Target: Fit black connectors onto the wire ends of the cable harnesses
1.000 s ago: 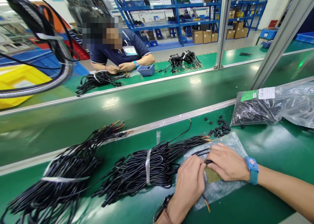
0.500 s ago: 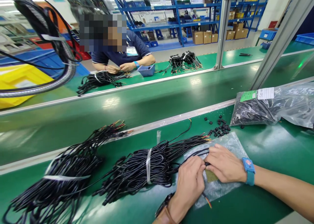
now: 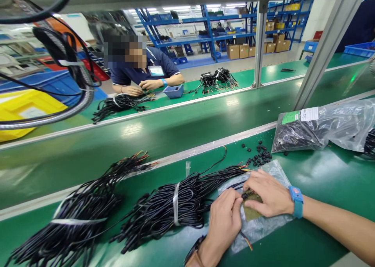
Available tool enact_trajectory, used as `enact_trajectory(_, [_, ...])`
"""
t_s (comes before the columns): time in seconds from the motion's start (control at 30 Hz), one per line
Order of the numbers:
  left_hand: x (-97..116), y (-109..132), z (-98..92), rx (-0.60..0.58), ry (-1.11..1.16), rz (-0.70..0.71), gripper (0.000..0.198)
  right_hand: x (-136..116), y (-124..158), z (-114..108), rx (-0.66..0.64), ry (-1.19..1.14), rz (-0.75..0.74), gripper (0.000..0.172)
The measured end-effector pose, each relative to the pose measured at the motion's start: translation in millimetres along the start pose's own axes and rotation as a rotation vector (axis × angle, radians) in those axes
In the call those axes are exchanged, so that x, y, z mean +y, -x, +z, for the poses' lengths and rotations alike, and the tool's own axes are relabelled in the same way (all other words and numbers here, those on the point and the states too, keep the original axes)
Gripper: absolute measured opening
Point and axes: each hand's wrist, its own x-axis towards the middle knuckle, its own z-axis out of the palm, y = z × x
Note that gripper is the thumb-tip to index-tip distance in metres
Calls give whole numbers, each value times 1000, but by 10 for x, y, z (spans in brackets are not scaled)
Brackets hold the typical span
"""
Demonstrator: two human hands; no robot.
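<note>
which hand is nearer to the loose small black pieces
Right. The right hand is just on the wearer's side of the small black pieces; the left hand is farther from them, to the left and closer to the wearer.

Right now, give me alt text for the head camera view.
A left hand pinches a black cable, the right hand close beside it, above a clear plastic bag on a green bench. Two tied bundles of black cable lie to the left; opposite, a co-worker bends over more cables.
</note>
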Motion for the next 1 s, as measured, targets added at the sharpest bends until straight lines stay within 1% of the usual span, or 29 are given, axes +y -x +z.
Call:
enact_trajectory(0.2, [7,-6,-3,8,7,15,25,14,5,35,-28,1,-77,9])
enact_trajectory(0.33, [17,-2,-10,12,28,15,27,-9,18,55,-48,1,-83,12])
enact_trajectory(0.6, [-1,4,-9,-2,50,25,27,-24,15,83,-55,27,-100,11])
enact_trajectory(0.73, [3,-9,-17,1,49,38,26,-47,-2,55,-47,27,-103,14])
enact_trajectory(0.8, [22,-18,-40,22,54,40,25,-44,-17,-1,-12,-13,-105,19])
enact_trajectory(0.9, [66,-10,-87,69,85,80,24,36,-51,-137,137,-111,-81,37])
enact_trajectory(0.93, [81,-1,-99,76,97,117,25,87,-63,-186,202,-120,-49,38])
enact_trajectory(1.0, [104,21,-108,91,91,192,30,214,-86,-267,298,-61,50,31])
